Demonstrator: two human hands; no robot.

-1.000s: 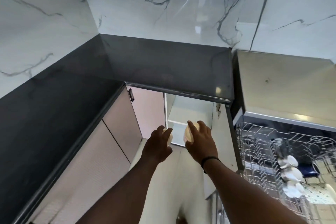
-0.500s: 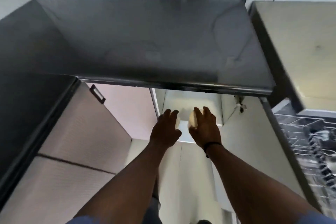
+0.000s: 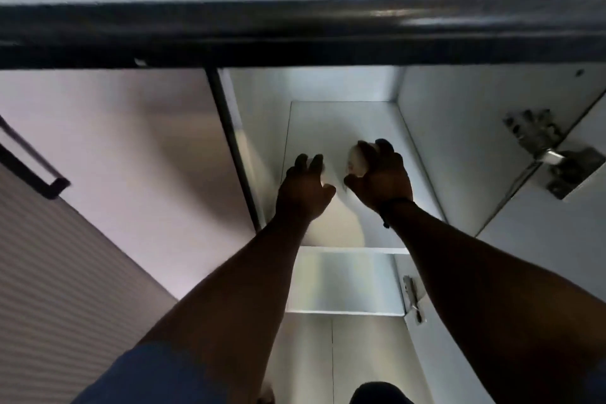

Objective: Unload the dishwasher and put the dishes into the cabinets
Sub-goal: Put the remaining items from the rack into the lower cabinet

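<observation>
Gripping one small pale dish [image 3: 357, 157] in right hand [image 3: 382, 179], fingers curled round it | clutching another, barely showing, in left hand [image 3: 303, 192] | hovering both over upper shelf [image 3: 328, 121] of open base cabinet [image 3: 442, 141] under dark countertop [image 3: 295, 33] | stowing underway, neither dish set down yet; dishwasher out of view, remainder unknowable.
</observation>
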